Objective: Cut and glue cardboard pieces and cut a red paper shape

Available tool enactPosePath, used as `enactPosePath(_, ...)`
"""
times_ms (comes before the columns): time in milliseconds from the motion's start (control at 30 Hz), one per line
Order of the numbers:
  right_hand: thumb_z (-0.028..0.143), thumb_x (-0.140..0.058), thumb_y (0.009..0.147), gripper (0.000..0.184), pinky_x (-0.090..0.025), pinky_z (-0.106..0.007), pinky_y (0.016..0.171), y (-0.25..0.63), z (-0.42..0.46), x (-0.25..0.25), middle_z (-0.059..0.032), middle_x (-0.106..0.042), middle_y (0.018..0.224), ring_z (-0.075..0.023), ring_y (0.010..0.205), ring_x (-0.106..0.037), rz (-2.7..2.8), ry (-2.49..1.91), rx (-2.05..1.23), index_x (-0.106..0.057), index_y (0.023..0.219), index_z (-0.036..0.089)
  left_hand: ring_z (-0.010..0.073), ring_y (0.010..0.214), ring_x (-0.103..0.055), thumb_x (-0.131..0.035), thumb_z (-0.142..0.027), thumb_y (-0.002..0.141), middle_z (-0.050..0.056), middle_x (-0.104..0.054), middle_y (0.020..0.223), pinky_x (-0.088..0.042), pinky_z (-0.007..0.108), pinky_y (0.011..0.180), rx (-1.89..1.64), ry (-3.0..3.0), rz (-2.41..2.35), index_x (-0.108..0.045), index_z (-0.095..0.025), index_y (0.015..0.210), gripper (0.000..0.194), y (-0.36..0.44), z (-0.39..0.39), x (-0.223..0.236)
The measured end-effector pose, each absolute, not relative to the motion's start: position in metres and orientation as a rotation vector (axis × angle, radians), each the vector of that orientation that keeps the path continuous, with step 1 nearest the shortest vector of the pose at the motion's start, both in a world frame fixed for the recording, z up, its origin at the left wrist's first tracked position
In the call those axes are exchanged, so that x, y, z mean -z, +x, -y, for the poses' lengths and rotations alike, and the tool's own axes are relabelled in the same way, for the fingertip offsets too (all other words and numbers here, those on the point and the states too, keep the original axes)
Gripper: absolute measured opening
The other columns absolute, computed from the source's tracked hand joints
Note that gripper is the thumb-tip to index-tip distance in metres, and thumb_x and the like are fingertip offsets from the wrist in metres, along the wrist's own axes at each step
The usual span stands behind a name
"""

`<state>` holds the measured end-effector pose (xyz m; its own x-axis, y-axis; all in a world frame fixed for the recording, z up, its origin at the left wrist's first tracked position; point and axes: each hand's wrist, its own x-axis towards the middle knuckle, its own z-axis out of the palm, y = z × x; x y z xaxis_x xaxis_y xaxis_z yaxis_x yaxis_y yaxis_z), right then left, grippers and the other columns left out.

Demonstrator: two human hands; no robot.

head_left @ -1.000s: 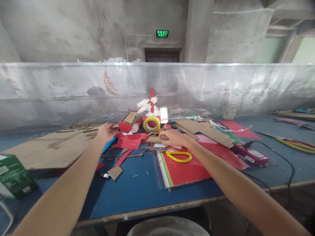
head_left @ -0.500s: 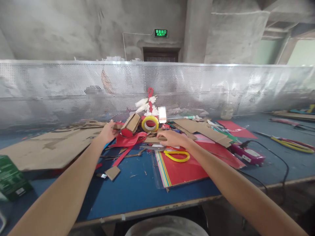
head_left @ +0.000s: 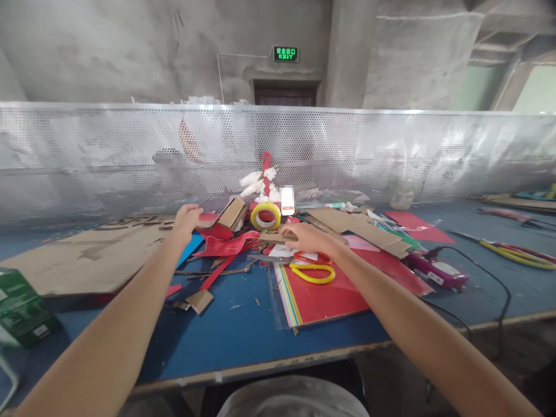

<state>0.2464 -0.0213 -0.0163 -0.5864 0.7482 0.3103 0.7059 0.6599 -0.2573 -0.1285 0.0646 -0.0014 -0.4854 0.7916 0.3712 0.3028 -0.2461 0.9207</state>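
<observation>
My left hand [head_left: 186,221] is over the right end of a large cardboard sheet [head_left: 95,255], left of a folded cardboard box piece [head_left: 231,217] with red on its end. Its fingers look loosely bent, partly hidden, with nothing visible in them. My right hand [head_left: 309,237] hovers with curved, parted fingers beside a small cardboard piece [head_left: 273,237]; whether it touches that piece is unclear. Just below lie scissors with red handles [head_left: 310,257] and a yellow-handled pair [head_left: 313,273]. A roll of yellow tape [head_left: 266,216] stands between my hands. Red paper [head_left: 228,245] lies crumpled in front of the box piece.
A pack of coloured paper [head_left: 330,295] lies at front right, with a purple device [head_left: 438,271] and its black cable beyond. Yellow-handled pliers [head_left: 512,253] lie far right, a green box [head_left: 26,307] far left. A perforated metal screen [head_left: 339,153] closes off the back.
My left hand has shifted slightly left and up, away from the box piece. My right hand has lifted a little from the small cardboard; white paper and the red scissor handles show more.
</observation>
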Motion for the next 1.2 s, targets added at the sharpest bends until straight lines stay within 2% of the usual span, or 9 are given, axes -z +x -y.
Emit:
enactPosePath(67,0.02,-0.063,0.09,0.033,-0.045,-0.032,0.088,0.246,0.02,0.018,-0.0121,-0.072,0.124,-0.0263,0.109,-0.067,2.51,-1.107,-0.154,-0.066,0.123,0.019,0.0188,0.086,-0.064,-0.068,-0.021,0.076,0.004,-0.068,0.094,-0.051,0.03,0.081,-1.797,1.514,-1.602,-0.066,-0.02,0.093,0.018,-0.113,-0.055,-0.009)
enactPosePath(133,0.02,-0.063,0.09,0.031,-0.045,-0.031,0.086,0.243,0.019,0.02,-0.0117,-0.073,0.121,-0.0258,0.106,-0.067,2.552,-1.057,-0.162,-0.067,0.121,0.019,0.0198,0.085,-0.066,-0.068,-0.028,0.078,0.005,-0.071,0.092,-0.053,0.032,0.08,-1.607,1.829,-1.445,-0.066,-0.019,0.092,0.017,-0.09,-0.039,-0.018)
enactPosePath(300,0.022,-0.063,0.091,0.022,-0.045,-0.033,0.086,0.241,0.022,0.016,-0.0116,-0.072,0.115,-0.0248,0.102,-0.066,2.585,-0.971,-0.14,-0.07,0.111,0.017,0.0181,0.079,-0.066,-0.064,-0.045,0.089,0.004,-0.073,0.089,-0.049,0.03,0.074,-0.51,2.589,-0.998,-0.069,-0.021,0.097,0.026,-0.027,0.012,-0.023)
enactPosePath(433,0.036,-0.071,0.088,0.031,-0.046,-0.033,0.087,0.244,0.026,0.009,-0.0112,-0.071,0.117,-0.0245,0.103,-0.065,2.655,-0.82,-0.243,-0.07,0.114,0.018,0.018,0.071,-0.064,-0.072,-0.042,0.084,0.003,-0.072,0.086,-0.041,0.028,0.063,-0.018,2.819,-1.051,-0.067,-0.022,0.104,0.028,0.0,0.025,-0.006)
enactPosePath(533,0.035,-0.076,0.084,0.033,-0.046,-0.029,0.075,0.242,0.028,0.009,-0.008,-0.074,0.101,-0.021,0.087,-0.067,2.741,-0.848,-0.32,-0.069,0.112,0.018,0.0226,0.08,-0.067,-0.067,-0.043,0.088,0.005,-0.074,0.09,-0.041,0.029,0.066,0.03,3.004,-1.171,-0.066,-0.023,0.103,0.025,0.003,0.019,0.005)
enactPosePath(667,0.022,-0.069,0.086,0.019,-0.041,-0.026,0.067,0.237,0.029,0.013,-0.0049,-0.073,0.088,-0.0172,0.075,-0.065,2.742,-0.958,-0.214,-0.068,0.104,0.017,0.0263,0.084,-0.07,-0.06,-0.037,0.092,0.008,-0.075,0.09,-0.043,0.031,0.069,-0.032,3.125,-1.28,-0.067,-0.023,0.105,0.021,0.003,0.014,0.012)
enactPosePath(767,0.02,-0.07,0.084,0.017,-0.039,-0.025,0.065,0.236,0.029,0.015,-0.0047,-0.073,0.088,-0.0176,0.075,-0.065,2.724,-0.989,-0.171,-0.066,0.101,0.017,0.0223,0.078,-0.07,-0.06,-0.034,0.092,0.005,-0.076,0.086,-0.044,0.028,0.068,-0.107,3.076,-1.105,-0.072,-0.024,0.105,0.02,0.01,0.02,0.012)
enactPosePath(900,0.019,-0.072,0.083,0.019,-0.039,-0.026,0.067,0.235,0.031,0.013,-0.0063,-0.073,0.094,-0.02,0.083,-0.065,2.726,-1.034,-0.116,-0.065,0.101,0.017,0.0151,0.076,-0.07,-0.063,-0.029,0.092,0.004,-0.079,0.104,-0.046,0.024,0.068,-0.124,2.895,-0.719,-0.08,-0.028,0.109,0.025,0.021,0.032,0.01)
enactPosePath(1200,0.017,-0.063,0.088,0.01,-0.039,-0.027,0.071,0.24,0.028,0.017,-0.0085,-0.069,0.104,-0.0219,0.091,-0.062,2.776,-1.011,0.043,-0.063,0.098,0.02,0.0169,0.076,-0.071,-0.066,-0.03,0.092,0.006,-0.082,0.104,-0.047,0.025,0.069,-0.107,2.729,-0.581,-0.081,-0.029,0.114,0.027,0.015,0.025,0.019)
